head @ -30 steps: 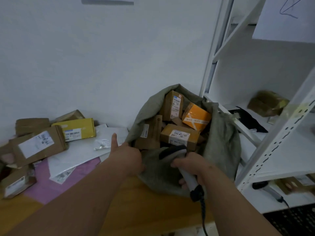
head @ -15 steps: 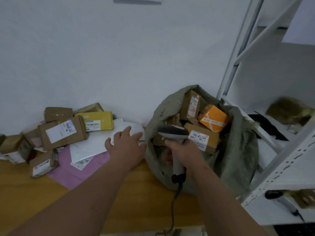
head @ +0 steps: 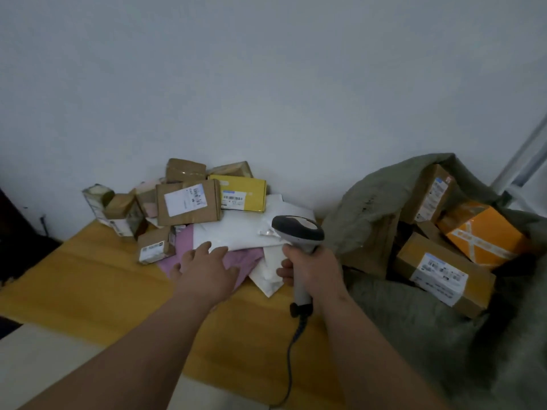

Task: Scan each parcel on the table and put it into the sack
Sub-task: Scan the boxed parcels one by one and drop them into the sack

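Observation:
My right hand [head: 313, 269] grips the handle of a grey barcode scanner [head: 297, 232], held upright over the table's middle. My left hand [head: 207, 269] reaches forward with fingers spread, its fingertips at the edge of a white mailer [head: 245, 229] that lies over a pink mailer [head: 245, 258]. Behind them is a heap of parcels: a brown box with a white label [head: 189, 202], a yellow box [head: 241, 193], and smaller taped boxes [head: 152, 247]. The grey-green sack [head: 367, 208] gapes at the right, holding brown boxes [head: 444, 273] and an orange box [head: 482, 232].
The yellow wooden table [head: 97, 276] meets a white wall behind the heap. The scanner's coiled cable [head: 291, 359] drops over the table's near edge. A white shelf post [head: 524, 155] rises behind the sack at the far right. A dark object stands at the far left edge.
My view has swung left from the sack toward the parcel heap. My left hand has moved off the sack's rim to the mailers, and my right hand has raised the scanner upright.

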`<act>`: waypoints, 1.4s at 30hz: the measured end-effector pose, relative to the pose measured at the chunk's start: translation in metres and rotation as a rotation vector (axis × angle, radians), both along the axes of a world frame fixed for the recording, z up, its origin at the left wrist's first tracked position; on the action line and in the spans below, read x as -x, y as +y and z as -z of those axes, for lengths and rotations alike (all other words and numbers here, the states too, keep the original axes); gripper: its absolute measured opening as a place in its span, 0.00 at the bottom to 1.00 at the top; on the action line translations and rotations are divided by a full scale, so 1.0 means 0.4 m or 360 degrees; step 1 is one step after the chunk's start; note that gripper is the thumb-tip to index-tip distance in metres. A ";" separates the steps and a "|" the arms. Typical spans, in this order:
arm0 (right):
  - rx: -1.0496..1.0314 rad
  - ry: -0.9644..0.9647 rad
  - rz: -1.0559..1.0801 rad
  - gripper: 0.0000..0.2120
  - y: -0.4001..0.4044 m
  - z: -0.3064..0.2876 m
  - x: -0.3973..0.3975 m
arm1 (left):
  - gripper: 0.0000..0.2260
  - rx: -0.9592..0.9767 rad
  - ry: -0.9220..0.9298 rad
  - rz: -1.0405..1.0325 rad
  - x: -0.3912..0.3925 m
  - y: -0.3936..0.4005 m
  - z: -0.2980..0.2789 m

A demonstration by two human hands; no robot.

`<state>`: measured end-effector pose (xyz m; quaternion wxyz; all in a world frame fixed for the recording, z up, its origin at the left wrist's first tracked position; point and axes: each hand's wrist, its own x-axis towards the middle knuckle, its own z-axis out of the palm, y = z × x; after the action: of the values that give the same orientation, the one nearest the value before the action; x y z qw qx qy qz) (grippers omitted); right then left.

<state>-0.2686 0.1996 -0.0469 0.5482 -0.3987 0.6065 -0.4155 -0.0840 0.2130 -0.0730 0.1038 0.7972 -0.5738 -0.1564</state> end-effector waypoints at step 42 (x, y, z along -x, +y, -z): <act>-0.0246 0.0406 -0.0379 0.04 -0.328 0.379 -0.814 | 0.12 -0.0560 0.1545 -0.0877 -0.724 -0.325 0.369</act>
<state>0.0569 0.0684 -0.1986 0.5411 -0.4738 0.6498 -0.2459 0.2057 0.0829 -0.2206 0.2577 0.7593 -0.1974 -0.5640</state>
